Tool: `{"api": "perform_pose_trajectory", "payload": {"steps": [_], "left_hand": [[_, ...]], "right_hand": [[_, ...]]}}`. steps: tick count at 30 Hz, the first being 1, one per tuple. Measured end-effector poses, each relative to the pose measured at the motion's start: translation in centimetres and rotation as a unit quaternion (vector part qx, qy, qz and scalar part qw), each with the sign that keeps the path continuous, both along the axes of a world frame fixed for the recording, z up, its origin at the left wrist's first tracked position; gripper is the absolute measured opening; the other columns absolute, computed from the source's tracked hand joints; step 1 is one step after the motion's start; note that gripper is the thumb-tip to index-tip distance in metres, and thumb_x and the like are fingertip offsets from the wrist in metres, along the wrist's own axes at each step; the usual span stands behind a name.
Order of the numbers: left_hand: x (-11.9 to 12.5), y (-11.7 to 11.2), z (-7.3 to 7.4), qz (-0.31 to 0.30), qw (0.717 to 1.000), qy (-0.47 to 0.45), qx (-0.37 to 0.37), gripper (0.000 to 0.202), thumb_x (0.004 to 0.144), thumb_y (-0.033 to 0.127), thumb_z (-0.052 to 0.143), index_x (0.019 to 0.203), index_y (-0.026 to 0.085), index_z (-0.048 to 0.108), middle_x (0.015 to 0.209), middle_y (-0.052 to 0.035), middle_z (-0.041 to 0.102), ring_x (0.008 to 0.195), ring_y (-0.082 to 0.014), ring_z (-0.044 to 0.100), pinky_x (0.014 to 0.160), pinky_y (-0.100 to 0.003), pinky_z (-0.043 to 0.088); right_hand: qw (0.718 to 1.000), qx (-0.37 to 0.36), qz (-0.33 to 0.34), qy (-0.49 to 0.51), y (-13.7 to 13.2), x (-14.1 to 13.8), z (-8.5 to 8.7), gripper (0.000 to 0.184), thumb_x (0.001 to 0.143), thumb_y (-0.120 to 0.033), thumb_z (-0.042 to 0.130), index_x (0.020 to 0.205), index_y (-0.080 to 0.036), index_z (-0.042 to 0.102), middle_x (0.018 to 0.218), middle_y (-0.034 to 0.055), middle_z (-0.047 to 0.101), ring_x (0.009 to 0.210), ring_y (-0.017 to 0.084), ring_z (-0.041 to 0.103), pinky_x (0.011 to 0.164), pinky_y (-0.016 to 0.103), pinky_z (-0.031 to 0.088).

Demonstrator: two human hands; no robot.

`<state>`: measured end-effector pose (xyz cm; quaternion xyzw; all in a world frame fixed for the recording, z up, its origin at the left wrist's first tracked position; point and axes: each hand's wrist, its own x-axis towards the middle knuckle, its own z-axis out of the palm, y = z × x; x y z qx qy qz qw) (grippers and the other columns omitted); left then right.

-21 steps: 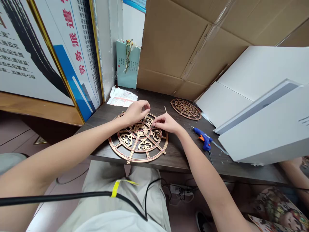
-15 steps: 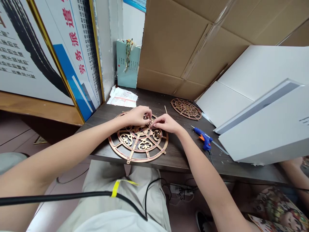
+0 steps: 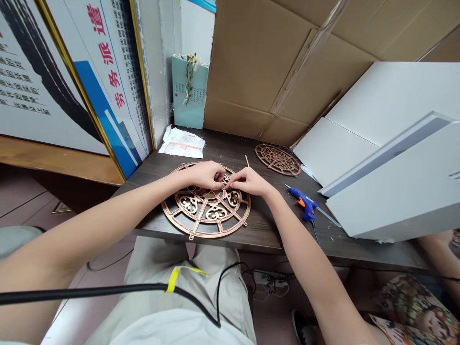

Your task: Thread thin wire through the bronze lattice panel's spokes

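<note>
A large round copper-coloured openwork ornament [image 3: 206,211] lies flat on the dark wooden table [image 3: 258,230] in front of me. My left hand [image 3: 203,173] rests on its far part with the fingers curled and pinched together. My right hand [image 3: 247,182] sits just to the right, fingers also pinched, fingertips meeting those of the left over the ornament's centre. What the fingers pinch is too small to make out. A thin wooden stick [image 3: 247,160] lies just beyond my right hand.
A smaller round ornament [image 3: 277,159] lies further back right. A blue glue gun [image 3: 304,203] lies at the right, next to white boards [image 3: 388,191]. Cardboard [image 3: 273,67] stands behind; papers [image 3: 182,143], a teal bag [image 3: 189,93] and framed posters [image 3: 72,76] at left. A black cable [image 3: 108,291] crosses my lap.
My left hand has come down from above the ornament's far edge and towards the right hand, so the fingertips now meet. The view has shifted slightly.
</note>
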<state>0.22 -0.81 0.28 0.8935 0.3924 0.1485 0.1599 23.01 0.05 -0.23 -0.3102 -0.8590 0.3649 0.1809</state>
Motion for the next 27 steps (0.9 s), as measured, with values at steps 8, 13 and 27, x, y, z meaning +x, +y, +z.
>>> {"api": "perform_pose_trajectory", "payload": {"steps": [8,13,27], "left_hand": [[0.3,-0.2,-0.1,0.019,1.0,0.005,0.009,0.021,0.073,0.04,0.063,0.07,0.02,0.056,0.068,-0.0008,0.063,0.06,-0.0152,0.05,0.057,-0.03,0.03],[0.5,-0.4,0.0,0.03,0.999,0.01,0.011,0.018,0.072,0.038,0.062,0.071,0.021,0.056,0.067,-0.0008,0.064,0.059,-0.0157,0.051,0.057,-0.029,0.031],[1.1,-0.4,-0.1,0.045,0.998,0.034,0.016,0.029,0.076,0.048,0.061,0.07,0.02,0.059,0.068,-0.0033,0.065,0.058,-0.0167,0.051,0.057,-0.03,0.031]], "right_hand": [[1.0,0.017,-0.007,-0.014,0.1,0.1,0.0,0.026,0.081,-0.026,0.062,0.087,-0.012,0.083,0.074,0.0042,0.073,0.067,0.014,0.058,0.064,0.025,0.04],[0.999,0.025,-0.022,-0.01,0.0,0.1,0.3,0.026,0.08,-0.025,0.061,0.084,-0.011,0.082,0.07,0.0034,0.071,0.064,0.013,0.055,0.061,0.024,0.037],[1.0,0.01,-0.015,-0.005,0.3,0.1,-0.2,0.031,0.08,-0.032,0.065,0.09,-0.011,0.084,0.074,0.0059,0.075,0.065,0.014,0.058,0.062,0.025,0.041]]}}
